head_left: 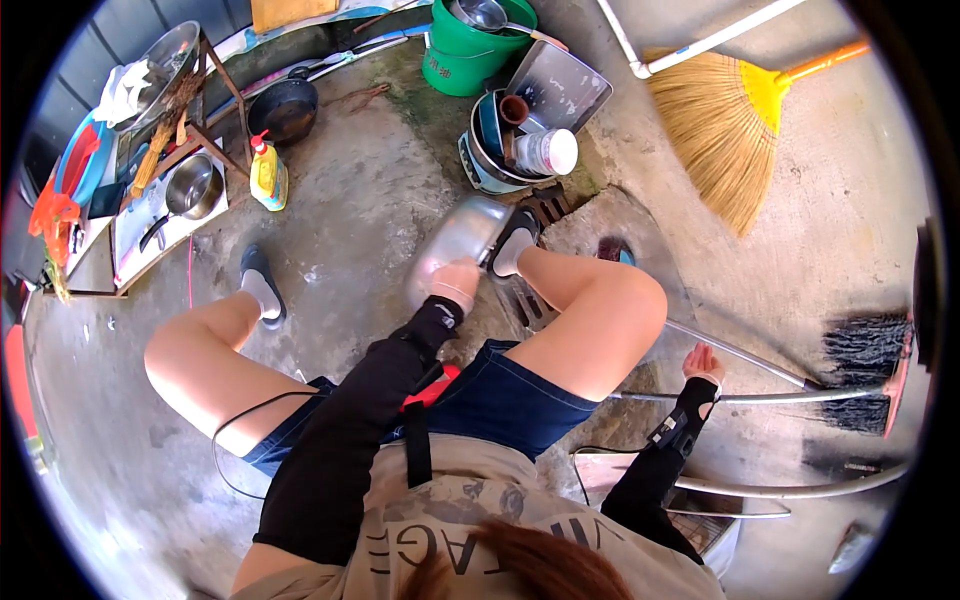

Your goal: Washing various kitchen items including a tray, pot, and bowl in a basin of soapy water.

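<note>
metal pan point(455, 235) lay just ahead of our left hand point(455, 282), long axis slanting forward-right; we had that hand clamped on its near edge, our empty, unclenched right hand point(705, 364) well apart.

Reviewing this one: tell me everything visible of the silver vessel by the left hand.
The vessel is rounded and silver-grey, apparently smooth, shiny metal, with bright highlights and motion blur. It sits between the feet, close by the right shoe. The left hand overlaps its near side; the grip is unclear. Contents, any handle and floor contact can't be made out.
</note>
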A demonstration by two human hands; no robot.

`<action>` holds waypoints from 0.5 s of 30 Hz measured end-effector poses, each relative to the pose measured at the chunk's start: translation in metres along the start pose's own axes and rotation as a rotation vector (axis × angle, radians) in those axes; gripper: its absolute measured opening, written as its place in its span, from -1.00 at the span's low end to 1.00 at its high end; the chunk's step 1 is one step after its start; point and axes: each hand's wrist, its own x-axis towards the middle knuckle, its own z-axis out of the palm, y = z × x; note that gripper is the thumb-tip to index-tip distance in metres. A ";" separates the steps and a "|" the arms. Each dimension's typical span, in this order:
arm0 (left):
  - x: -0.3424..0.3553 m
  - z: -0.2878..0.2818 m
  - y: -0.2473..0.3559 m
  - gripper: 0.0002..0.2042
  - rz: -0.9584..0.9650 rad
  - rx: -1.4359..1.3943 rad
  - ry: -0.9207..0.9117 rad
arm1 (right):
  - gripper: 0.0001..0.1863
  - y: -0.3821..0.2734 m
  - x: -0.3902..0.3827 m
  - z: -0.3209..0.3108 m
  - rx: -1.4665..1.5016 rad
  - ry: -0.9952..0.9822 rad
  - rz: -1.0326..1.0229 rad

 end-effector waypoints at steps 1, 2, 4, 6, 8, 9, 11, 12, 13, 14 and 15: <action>-0.001 -0.001 0.010 -0.96 -0.008 -0.005 0.000 | -0.69 0.001 0.001 0.000 -0.004 0.005 0.009; -0.002 -0.002 0.018 -0.96 0.005 -0.040 -0.012 | -0.69 0.004 0.003 0.000 -0.033 -0.002 -0.004; -0.002 0.001 0.024 -0.95 0.023 -0.092 -0.027 | -0.69 0.007 0.000 0.006 -0.029 -0.025 0.012; 0.000 0.003 0.024 -0.94 0.002 -0.096 -0.044 | -0.69 0.003 -0.001 0.008 -0.018 -0.040 0.022; 0.007 0.002 0.013 -0.91 -0.020 -0.011 -0.038 | -0.68 -0.005 0.000 0.005 -0.017 -0.081 -0.013; 0.014 -0.001 -0.007 -0.91 -0.046 0.056 -0.105 | -0.68 -0.005 -0.006 0.008 -0.043 -0.077 -0.035; 0.014 -0.034 -0.040 -0.90 -0.082 0.029 -0.161 | -0.68 -0.022 -0.007 -0.007 -0.031 -0.135 -0.092; 0.012 -0.023 -0.083 -0.89 -0.201 0.031 -0.205 | -0.68 -0.015 -0.010 0.000 -0.038 -0.145 -0.074; 0.003 -0.016 -0.109 -0.87 -0.300 0.031 -0.078 | -0.67 -0.013 -0.012 0.004 -0.053 -0.112 -0.088; -0.002 -0.013 -0.126 -0.84 -0.376 -0.008 0.000 | -0.66 -0.012 -0.012 0.003 -0.067 -0.070 -0.110; -0.003 -0.015 -0.137 -0.82 -0.462 -0.027 -0.022 | -0.66 -0.012 -0.010 0.000 -0.069 -0.061 -0.112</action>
